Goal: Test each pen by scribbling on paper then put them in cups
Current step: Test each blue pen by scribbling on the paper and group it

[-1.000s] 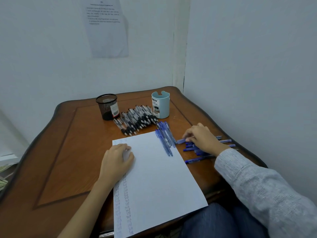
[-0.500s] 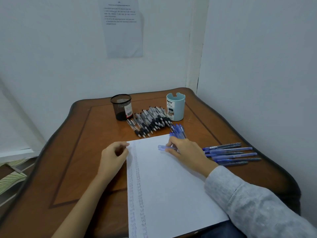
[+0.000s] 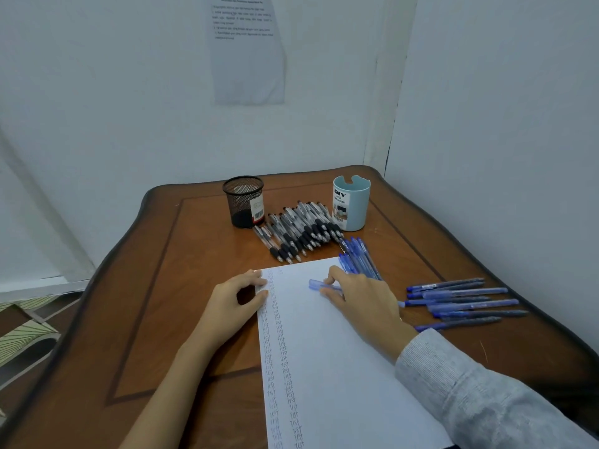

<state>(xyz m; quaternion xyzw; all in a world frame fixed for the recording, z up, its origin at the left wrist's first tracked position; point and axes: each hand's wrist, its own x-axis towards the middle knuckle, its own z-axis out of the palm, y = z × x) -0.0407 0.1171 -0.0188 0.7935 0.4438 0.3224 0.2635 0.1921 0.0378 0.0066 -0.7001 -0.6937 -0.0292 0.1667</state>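
A white sheet of paper lies on the wooden table, with two columns of small scribbles down its left side. My right hand holds a blue capped pen over the top of the paper. My left hand rests on the paper's left edge, fingers curled, holding nothing. A row of black pens lies between a black mesh cup and a light blue cup. A few blue pens lie at the paper's top right corner.
Several more blue pens lie in a row on the right side of the table. White walls close in behind and to the right. A printed notice hangs on the back wall. Floor shows past the table's left edge.
My right hand left the blue pens on the right and came over the paper holding one blue pen. The view shifted left and downward. My left hand slid to the paper's left edge.
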